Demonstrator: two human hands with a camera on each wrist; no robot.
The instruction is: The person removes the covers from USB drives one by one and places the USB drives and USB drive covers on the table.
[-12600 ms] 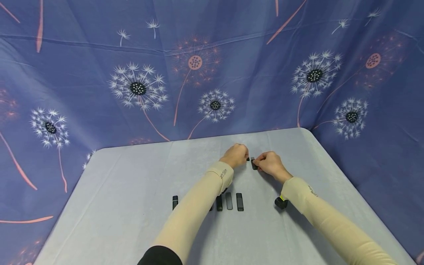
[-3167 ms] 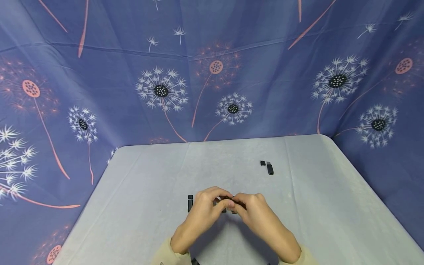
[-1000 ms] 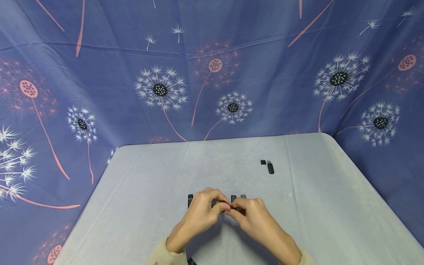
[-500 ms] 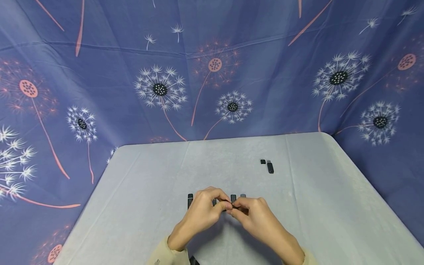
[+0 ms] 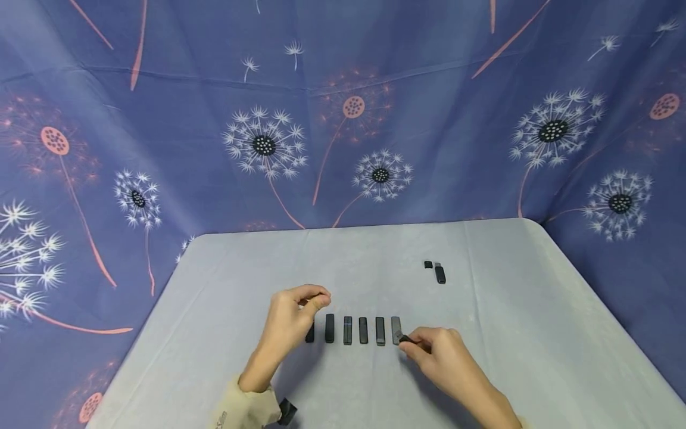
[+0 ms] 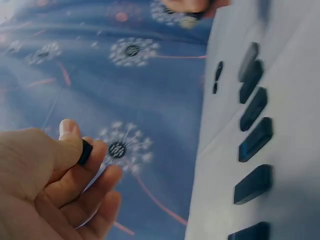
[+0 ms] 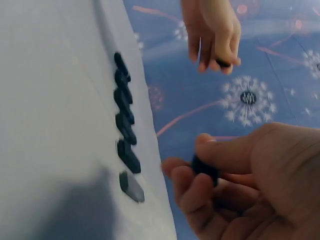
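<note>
My left hand (image 5: 289, 319) pinches a small black cap (image 6: 85, 152) between thumb and fingers, raised over the left end of a row of USB sticks. My right hand (image 5: 445, 360) grips a black USB stick (image 5: 405, 339), its metal plug bared and pointing left; most of its body is hidden by the fingers. This stick overlaps the lower end of a grey USB stick (image 5: 396, 328) in the head view. Left of the grey one, several black USB sticks (image 5: 363, 330) lie side by side on the table; the left hand partly covers the leftmost.
Toward the back right of the grey-white table (image 5: 241, 268) lie an uncapped black USB stick (image 5: 440, 274) and, beside it, a loose black cap (image 5: 428, 264). A blue dandelion-print curtain (image 5: 321, 149) stands behind the table. Both forearms come in from the front edge.
Half a second ago both hands met over the row; now they are apart, left hand up and left with the cap, right hand to the right with the uncapped USB stick.
</note>
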